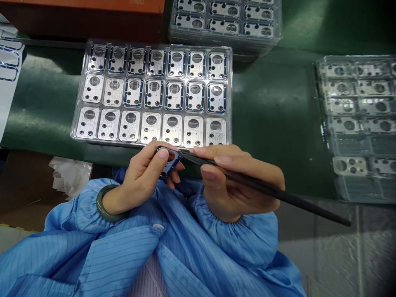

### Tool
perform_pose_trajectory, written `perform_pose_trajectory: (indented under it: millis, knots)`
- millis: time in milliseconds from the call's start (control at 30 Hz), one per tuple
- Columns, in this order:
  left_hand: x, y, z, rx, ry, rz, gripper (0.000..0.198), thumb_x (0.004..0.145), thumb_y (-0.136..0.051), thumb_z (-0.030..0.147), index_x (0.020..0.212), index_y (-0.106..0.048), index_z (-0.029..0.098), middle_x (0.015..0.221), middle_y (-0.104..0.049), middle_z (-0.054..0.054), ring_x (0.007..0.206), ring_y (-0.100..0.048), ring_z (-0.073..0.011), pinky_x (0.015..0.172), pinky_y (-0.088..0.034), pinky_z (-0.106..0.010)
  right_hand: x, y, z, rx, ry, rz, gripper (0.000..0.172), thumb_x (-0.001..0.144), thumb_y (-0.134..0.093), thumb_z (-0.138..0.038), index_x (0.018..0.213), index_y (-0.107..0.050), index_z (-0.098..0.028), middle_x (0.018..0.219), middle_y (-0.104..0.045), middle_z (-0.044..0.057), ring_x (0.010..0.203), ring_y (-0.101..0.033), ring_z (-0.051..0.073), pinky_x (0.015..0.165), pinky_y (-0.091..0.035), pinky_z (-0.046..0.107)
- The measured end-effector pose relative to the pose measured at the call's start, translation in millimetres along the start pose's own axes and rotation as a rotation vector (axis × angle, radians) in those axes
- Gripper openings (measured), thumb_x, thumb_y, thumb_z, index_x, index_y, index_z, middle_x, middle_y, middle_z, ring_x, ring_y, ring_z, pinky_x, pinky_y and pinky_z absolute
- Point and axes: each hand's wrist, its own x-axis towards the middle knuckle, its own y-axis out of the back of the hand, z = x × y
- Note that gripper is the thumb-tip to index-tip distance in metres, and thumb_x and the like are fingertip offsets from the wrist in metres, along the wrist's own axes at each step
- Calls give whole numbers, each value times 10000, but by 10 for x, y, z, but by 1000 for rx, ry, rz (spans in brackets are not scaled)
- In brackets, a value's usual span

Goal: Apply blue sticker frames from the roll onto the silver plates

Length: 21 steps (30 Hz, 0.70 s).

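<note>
My left hand point(137, 179) pinches a small rectangular plate point(172, 164) with a dark blue face and a large round hole, thumb on top and fingers behind. My right hand point(244, 185) is closed around black tweezers point(297, 201), whose tips reach the plate's right edge; whether they grip anything there cannot be made out. Just beyond both hands lies a clear plastic tray point(229, 99) with rows of silver plates. Blue frames edge the plates in its back row and most of the middle row; those in the front row look plain silver.
Another stack of clear trays point(216, 38) stands at the back beside an orange-brown box point(83, 16). More trays point(349, 181) sit on the right. At far left is a white sheet point(9, 99) with blue frames; crumpled white paper point(69, 175) lies in a cardboard box point(23, 185) below.
</note>
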Motion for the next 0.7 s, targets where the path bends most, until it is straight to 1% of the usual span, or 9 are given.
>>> perform_pose_trajectory:
  millis: [133,267,367,433,500,600,700]
  knots:
    - [6,-9,9,26,-2,18,218,945,-508,373,934,-598,175,716,-682,-10,528,-642,-117,429,-529,-206,-9,66,-21,-93,47,-114,478,814,-699,-175,1232,-581,-373,869,-740,-17,799,-712,194,595,-608,343]
    - [18,-17,25,75,-5,44,218,944,-510,376,902,-612,187,700,-671,-2,525,-626,-108,433,-514,-206,-25,131,-74,-191,83,-228,515,807,-719,-171,1244,-552,-385,994,-743,-12,819,-724,205,649,-638,372]
    - [21,-17,34,117,-21,70,215,946,-511,364,880,-629,196,692,-663,-3,558,-620,-108,454,-507,-208,-35,173,-85,-258,130,-291,453,776,-742,-131,1132,-599,-371,1076,-731,-25,872,-728,208,686,-654,374]
    - [23,-17,37,146,-21,90,217,940,-521,371,877,-638,199,687,-656,-6,585,-621,-118,461,-504,-215,-30,191,-74,-284,200,-318,401,739,-766,-102,1033,-630,-337,1093,-730,-24,886,-730,202,686,-662,346]
    - [26,-17,39,163,-14,100,224,934,-528,385,873,-644,203,684,-652,-8,601,-623,-128,464,-501,-225,-12,198,-64,-291,249,-325,382,705,-787,-85,963,-636,-323,1082,-736,-28,884,-732,196,671,-668,321]
    - [35,-17,36,164,-10,100,236,930,-530,399,855,-649,210,685,-653,-8,597,-620,-133,466,-499,-238,24,188,-71,-286,243,-345,400,683,-799,-68,923,-627,-338,1038,-746,-48,892,-735,198,677,-674,316]
    - [45,-15,31,165,-9,98,238,929,-530,399,854,-652,210,699,-660,-7,567,-606,-126,465,-499,-248,46,170,-97,-301,259,-366,375,681,-795,-45,884,-622,-309,1018,-751,-34,909,-734,199,727,-675,311]
